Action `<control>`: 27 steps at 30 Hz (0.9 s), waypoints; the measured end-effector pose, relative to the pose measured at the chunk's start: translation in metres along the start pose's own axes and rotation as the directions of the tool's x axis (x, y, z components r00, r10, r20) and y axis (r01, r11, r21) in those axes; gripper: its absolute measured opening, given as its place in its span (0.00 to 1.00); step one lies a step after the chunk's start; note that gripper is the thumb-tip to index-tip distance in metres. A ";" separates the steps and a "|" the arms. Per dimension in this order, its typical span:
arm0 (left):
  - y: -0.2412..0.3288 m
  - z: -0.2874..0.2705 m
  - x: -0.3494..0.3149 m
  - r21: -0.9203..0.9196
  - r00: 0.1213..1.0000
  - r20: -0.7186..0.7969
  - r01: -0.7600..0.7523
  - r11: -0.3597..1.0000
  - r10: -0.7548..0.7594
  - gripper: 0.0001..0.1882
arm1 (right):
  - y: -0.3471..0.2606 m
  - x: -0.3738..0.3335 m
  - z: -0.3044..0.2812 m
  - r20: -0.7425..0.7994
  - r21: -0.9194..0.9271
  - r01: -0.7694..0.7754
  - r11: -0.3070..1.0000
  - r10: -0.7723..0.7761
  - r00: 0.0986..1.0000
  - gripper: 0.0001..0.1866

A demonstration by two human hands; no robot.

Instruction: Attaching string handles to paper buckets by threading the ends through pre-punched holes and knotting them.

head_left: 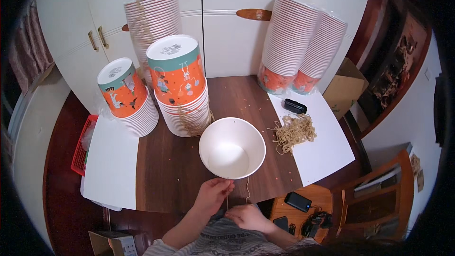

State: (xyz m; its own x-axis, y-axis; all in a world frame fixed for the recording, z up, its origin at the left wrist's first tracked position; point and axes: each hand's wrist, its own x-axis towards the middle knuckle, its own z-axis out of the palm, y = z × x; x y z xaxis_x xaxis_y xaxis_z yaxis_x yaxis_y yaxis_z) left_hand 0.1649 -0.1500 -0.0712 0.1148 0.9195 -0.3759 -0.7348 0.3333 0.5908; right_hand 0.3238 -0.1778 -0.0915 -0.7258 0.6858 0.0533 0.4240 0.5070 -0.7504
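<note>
A white paper bucket (232, 147) stands mouth-up near the table's front edge, its inside bare. A length of thin tan twine (248, 190) hangs from its near rim and runs down to my right hand. My left hand (214, 198) is at the near rim, thumb and fingers pinched on the twine, with a strand hanging below them. Lower and closer to my body, my right hand (249, 217) is curled by the twine's lower part; its fingertips are partly hidden. A small hole shows in the bucket's far wall.
Stacks of orange-and-green paper buckets (177, 83) stand upside down at left; bagged stacks (289, 42) stand at back right. A pile of twine (295, 132) and a black case (295, 106) lie at right. A wooden stool (284, 208) holds a phone and cables beside a chair (379, 199).
</note>
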 end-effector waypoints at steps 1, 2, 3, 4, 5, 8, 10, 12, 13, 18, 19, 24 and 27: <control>0.001 -0.002 0.000 -0.076 0.999 0.024 0.040 0.996 -0.038 0.06 | -0.001 0.000 -0.001 0.003 0.001 0.004 1.000 -0.004 1.000 0.12; 0.000 -0.002 0.001 -0.076 0.999 0.026 0.041 0.996 -0.039 0.06 | -0.002 -0.001 -0.002 0.019 -0.029 0.002 1.000 -0.002 1.000 0.11; 0.000 -0.003 0.002 -0.091 0.994 0.038 0.101 0.991 -0.098 0.06 | -0.003 -0.001 -0.003 0.034 -0.058 0.002 0.998 0.000 0.999 0.11; -0.001 -0.003 0.003 -0.104 0.987 0.052 0.160 0.982 -0.155 0.06 | -0.005 -0.002 -0.004 0.034 -0.059 0.000 0.998 0.002 0.999 0.11; -0.001 -0.003 0.003 -0.104 0.986 0.053 0.161 0.981 -0.156 0.06 | -0.008 -0.001 -0.006 0.030 -0.077 0.018 0.997 -0.016 0.999 0.09; 0.001 -0.003 0.001 -0.065 0.990 0.045 0.134 0.989 -0.131 0.06 | -0.011 -0.001 -0.005 0.033 -0.093 0.031 0.995 -0.028 0.999 0.09; 0.002 -0.003 0.004 0.081 0.997 0.015 0.072 0.994 -0.073 0.05 | -0.007 -0.003 -0.005 0.031 -0.094 0.016 0.995 -0.013 0.999 0.10; -0.001 -0.007 0.005 0.195 1.000 0.011 0.019 0.981 -0.022 0.06 | 0.003 -0.011 -0.009 0.068 0.004 0.041 0.999 -0.041 0.997 0.11; -0.001 -0.009 0.005 0.308 1.000 0.014 -0.030 0.951 0.027 0.06 | 0.006 -0.014 -0.018 0.069 0.004 0.042 0.999 -0.042 0.997 0.11; 0.015 -0.011 -0.003 0.468 0.977 0.094 -0.211 0.858 0.189 0.05 | 0.032 -0.052 -0.070 0.301 0.120 0.042 0.992 -0.076 0.951 0.17; 0.021 -0.014 -0.005 0.545 0.961 0.077 -0.263 0.796 0.265 0.05 | 0.025 -0.056 -0.090 0.295 0.110 -0.035 0.993 0.001 0.956 0.17; 0.065 -0.018 0.009 0.689 0.766 0.161 -0.538 0.485 0.622 0.05 | 0.024 -0.116 -0.148 -0.027 0.150 -0.211 0.966 0.217 0.976 0.14; 0.090 -0.005 0.031 0.751 0.737 0.242 -0.555 0.359 0.631 0.07 | 0.028 -0.159 -0.152 -0.227 0.545 -0.289 0.787 0.471 0.852 0.13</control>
State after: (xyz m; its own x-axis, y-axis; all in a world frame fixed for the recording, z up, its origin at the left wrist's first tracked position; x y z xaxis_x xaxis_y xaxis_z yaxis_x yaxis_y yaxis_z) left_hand 0.0984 -0.0924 -0.0334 -0.2170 0.9384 0.2689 0.1743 -0.2338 0.9565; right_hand 0.5337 -0.1934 -0.0205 -0.2960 0.9420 -0.1582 0.2487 -0.0839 -0.9649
